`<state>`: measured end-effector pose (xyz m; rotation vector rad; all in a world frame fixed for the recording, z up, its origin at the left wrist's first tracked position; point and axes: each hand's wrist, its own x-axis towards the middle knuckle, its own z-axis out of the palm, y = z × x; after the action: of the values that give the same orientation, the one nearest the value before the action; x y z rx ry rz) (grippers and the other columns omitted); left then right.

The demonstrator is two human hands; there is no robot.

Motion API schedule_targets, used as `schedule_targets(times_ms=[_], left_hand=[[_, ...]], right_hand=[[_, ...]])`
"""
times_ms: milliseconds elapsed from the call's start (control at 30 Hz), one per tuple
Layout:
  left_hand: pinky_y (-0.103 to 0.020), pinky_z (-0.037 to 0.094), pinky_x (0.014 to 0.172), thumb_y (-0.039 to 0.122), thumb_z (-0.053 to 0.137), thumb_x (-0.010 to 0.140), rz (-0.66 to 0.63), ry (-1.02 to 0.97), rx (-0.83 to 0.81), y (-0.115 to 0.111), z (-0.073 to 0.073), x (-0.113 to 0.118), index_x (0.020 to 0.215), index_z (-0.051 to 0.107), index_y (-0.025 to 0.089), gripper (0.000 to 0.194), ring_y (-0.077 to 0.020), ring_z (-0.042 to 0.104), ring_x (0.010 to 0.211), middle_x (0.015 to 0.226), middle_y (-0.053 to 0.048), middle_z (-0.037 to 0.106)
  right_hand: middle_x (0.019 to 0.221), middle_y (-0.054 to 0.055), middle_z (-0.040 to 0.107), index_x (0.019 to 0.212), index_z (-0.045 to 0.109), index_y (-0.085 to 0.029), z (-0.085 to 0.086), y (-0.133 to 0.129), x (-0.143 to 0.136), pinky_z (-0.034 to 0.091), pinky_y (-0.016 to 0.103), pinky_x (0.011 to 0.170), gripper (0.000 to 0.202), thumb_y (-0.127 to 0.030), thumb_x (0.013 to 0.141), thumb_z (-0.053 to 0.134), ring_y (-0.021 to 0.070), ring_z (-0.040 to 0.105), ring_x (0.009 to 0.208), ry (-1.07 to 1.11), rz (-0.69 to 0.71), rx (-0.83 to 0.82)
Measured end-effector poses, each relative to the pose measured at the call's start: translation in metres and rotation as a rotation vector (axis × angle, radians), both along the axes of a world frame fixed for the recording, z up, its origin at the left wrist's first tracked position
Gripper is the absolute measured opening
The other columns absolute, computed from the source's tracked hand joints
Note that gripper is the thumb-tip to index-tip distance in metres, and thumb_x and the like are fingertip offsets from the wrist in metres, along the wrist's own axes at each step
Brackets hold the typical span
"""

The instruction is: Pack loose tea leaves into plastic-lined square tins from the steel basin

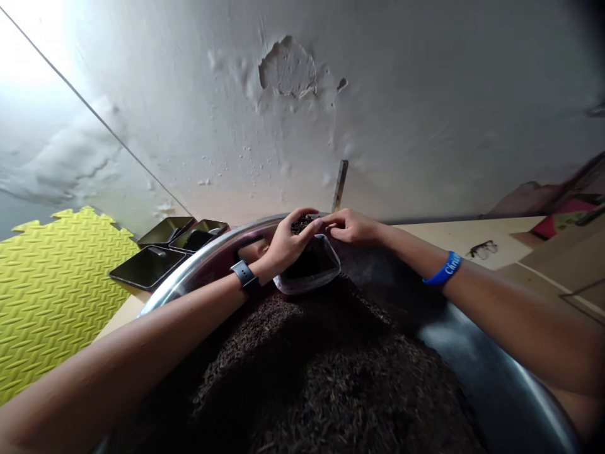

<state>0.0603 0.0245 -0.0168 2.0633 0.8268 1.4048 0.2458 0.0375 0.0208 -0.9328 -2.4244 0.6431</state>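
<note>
Cupped around a clump of dark loose tea leaves [302, 224], the left hand [283, 243] is half closed, its fingers curled over the top of the clump and the thumb tucked below, so the leaves sit pinched against the mouth of a small clear plastic bag [309, 268]. Opposite it, the right hand [352, 227] has its fingers drawn together, fingertips touching the far rim of the bag and the same clump; whether it actually grips the rim or only presses on it cannot be told. Both hands meet just above the bag's opening.

From the head camera, the bag stands propped on a large mound of tea [307, 372] that fills a wide metal basin [189, 277]. A dark watch [244, 275] sits on the left wrist and a blue wristband [443, 269] on the right. Beyond the basin's left rim lie several dark rectangular tins [151, 265], next to a yellow foam mat [51, 284]. Peeling plaster marks the white wall [288, 72] behind.
</note>
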Motion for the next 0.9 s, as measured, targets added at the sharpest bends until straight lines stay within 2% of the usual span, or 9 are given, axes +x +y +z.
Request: schedule_targets(times_ms=[200, 367, 500, 633, 800, 900], left_hand=[[-0.039, 0.036, 0.102, 0.042, 0.059, 0.084, 0.101, -0.017, -0.037, 0.000, -0.004, -0.001, 0.126, 0.047, 0.024, 0.047, -0.0235, 0.047, 0.121, 0.128, -0.009, 0.054], [-0.034, 0.043, 0.094, 0.042, 0.055, 0.087, 0.047, -0.007, -0.036, 0.000, -0.002, 0.002, 0.106, 0.058, 0.018, 0.030, -0.0197, 0.058, 0.103, 0.108, -0.008, 0.064], [-0.031, 0.046, 0.085, 0.041, 0.052, 0.088, 0.040, 0.021, 0.004, -0.002, 0.001, 0.003, 0.094, 0.060, 0.018, 0.025, -0.0172, 0.060, 0.089, 0.094, -0.005, 0.066], [-0.028, 0.046, 0.082, 0.038, 0.051, 0.089, 0.033, 0.054, 0.023, -0.002, 0.001, 0.003, 0.091, 0.059, 0.018, 0.022, -0.0157, 0.059, 0.086, 0.091, -0.004, 0.065], [-0.028, 0.046, 0.081, 0.036, 0.053, 0.088, 0.046, 0.036, 0.028, 0.000, 0.000, 0.003, 0.089, 0.059, 0.018, 0.019, -0.0155, 0.059, 0.084, 0.088, -0.003, 0.065], [-0.028, 0.046, 0.080, 0.036, 0.054, 0.088, 0.029, 0.014, 0.001, 0.001, 0.000, 0.003, 0.089, 0.060, 0.018, 0.020, -0.0155, 0.059, 0.084, 0.088, -0.003, 0.066]], right_hand=[[0.063, -0.001, 0.055, 0.100, 0.067, -0.012, 0.003, 0.000, 0.002, 0.031, 0.022, 0.050, 0.039, -0.015, 0.071, 0.042, 0.0090, 0.039, 0.053, -0.027, 0.036, 0.023], [0.072, 0.002, 0.063, 0.092, 0.070, -0.013, 0.001, 0.002, 0.003, 0.037, 0.024, 0.056, 0.033, -0.014, 0.072, 0.043, 0.0112, 0.048, 0.059, -0.056, 0.059, 0.091], [0.079, 0.004, 0.068, 0.090, 0.073, -0.019, -0.014, -0.003, -0.009, 0.041, 0.026, 0.061, 0.033, -0.010, 0.070, 0.048, 0.0139, 0.053, 0.063, -0.260, 0.129, 0.220], [0.084, 0.006, 0.070, 0.095, 0.073, -0.024, -0.024, -0.010, -0.019, 0.042, 0.031, 0.066, 0.035, -0.012, 0.069, 0.054, 0.0186, 0.057, 0.071, -0.374, 0.137, 0.344], [0.075, 0.004, 0.069, 0.092, 0.074, -0.023, -0.016, -0.007, -0.011, 0.040, 0.027, 0.059, 0.034, -0.011, 0.070, 0.051, 0.0133, 0.052, 0.058, -0.378, 0.114, 0.252], [0.067, 0.002, 0.065, 0.086, 0.074, -0.018, -0.007, -0.005, -0.006, 0.037, 0.024, 0.053, 0.032, -0.011, 0.070, 0.047, 0.0101, 0.047, 0.051, -0.254, 0.143, 0.246]])
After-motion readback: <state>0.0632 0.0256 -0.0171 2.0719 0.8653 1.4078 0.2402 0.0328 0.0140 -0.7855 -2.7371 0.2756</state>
